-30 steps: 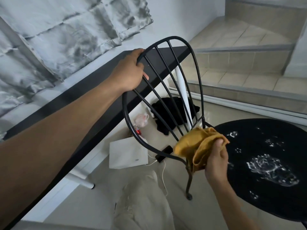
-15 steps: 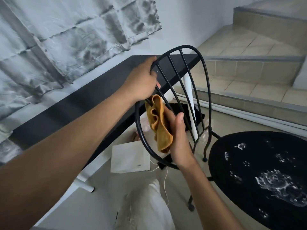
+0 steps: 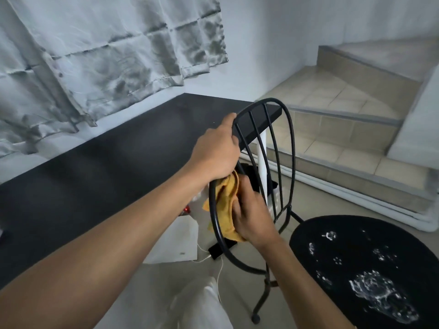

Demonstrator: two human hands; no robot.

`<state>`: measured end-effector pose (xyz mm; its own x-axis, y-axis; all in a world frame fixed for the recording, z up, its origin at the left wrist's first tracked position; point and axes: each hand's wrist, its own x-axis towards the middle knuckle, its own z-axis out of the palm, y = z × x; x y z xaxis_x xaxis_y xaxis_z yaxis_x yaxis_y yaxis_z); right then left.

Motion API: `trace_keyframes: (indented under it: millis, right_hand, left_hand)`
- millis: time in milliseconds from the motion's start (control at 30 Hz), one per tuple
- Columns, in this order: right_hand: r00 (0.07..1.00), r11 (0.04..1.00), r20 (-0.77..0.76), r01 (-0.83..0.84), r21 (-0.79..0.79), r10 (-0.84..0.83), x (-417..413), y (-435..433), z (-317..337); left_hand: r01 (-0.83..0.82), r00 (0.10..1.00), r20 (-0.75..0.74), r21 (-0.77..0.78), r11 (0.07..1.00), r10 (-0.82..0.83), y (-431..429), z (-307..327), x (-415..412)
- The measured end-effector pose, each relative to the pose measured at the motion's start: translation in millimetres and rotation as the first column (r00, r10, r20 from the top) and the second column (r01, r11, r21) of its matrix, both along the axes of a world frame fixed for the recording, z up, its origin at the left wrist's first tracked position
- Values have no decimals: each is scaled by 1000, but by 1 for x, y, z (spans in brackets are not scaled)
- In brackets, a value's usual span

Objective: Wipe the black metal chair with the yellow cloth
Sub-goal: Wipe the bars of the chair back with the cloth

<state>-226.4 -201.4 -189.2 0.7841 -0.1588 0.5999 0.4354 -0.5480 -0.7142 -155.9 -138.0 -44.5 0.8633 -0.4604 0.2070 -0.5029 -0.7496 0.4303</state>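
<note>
The left hand (image 3: 216, 155) and right hand (image 3: 251, 217) are bare. The left forearm (image 3: 107, 252) and right forearm (image 3: 308, 281) are bare too, right to the picture's edges. At the bottom middle, one leg is clad in off-white trousers (image 3: 202, 305) of soft, creased cloth.

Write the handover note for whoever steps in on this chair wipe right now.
Left hand grips the backrest's top rim, steadying the black metal chair.
Right hand holds the yellow cloth bunched against the backrest rim, just below the left hand.
Done: cannot tell which bars are clean.
Left: the spindles, legs, and the seat, which is spattered with wet droplets.
</note>
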Motion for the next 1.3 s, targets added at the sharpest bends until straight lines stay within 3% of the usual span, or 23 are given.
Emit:
trace_keyframes:
  millis: [67,167,333,433,600,700,800,867,967,1133,1200,1300]
  right_hand:
    - [998,1000,55,19,-11,-18,13,9,25]
    - [998,999,39,46,-12,-45,9,11,10]
    - [956,999,-292,42,5,-39,-24,-15,-69]
    - [905,1000,-426,24,2,-21,-31,-21,-77]
    - [953,992,-298,-20,126,57,-29,-10,-25]
    - [983,994,-169,-54,92,69,-17,-1,19]
    - [985,1000,-169,-11,27,16,-16,0,16]
    - [956,999,-291,46,14,-40,-26,-9,-20]
    - [828,990,-544,134,-38,-133,-43,-20,-76]
    - [680,986,-714,122,-115,-167,-46,-25,-85]
    - [716,986,-679,85,-146,-162,-47,-27,-72]
    - [853,994,-513,60,-88,-98,-44,-20,-34]
  left_hand:
    - [-15,999,39,17,1000,14,1,0,0]
    - [-7,999,54,45,999,5,2,3,-1]
    - [12,1000,-14,-4,1000,-12,3,5,-4]
    - [13,999,-50,-35,999,-15,2,6,-5]
    - [33,998,-58,-74,997,-38,-1,5,-6]
    - [90,992,-82,-87,992,-97,-2,4,-6]
    - [176,979,-97,-19,984,-177,3,9,1]
    - [220,967,-132,21,975,-216,5,14,7]
    - [215,972,-108,52,975,-209,2,16,15]
    - [139,989,37,84,987,-143,-7,17,13]
    - [109,991,72,80,991,-115,-9,14,11]
    - [91,989,106,66,994,-98,-10,9,10]
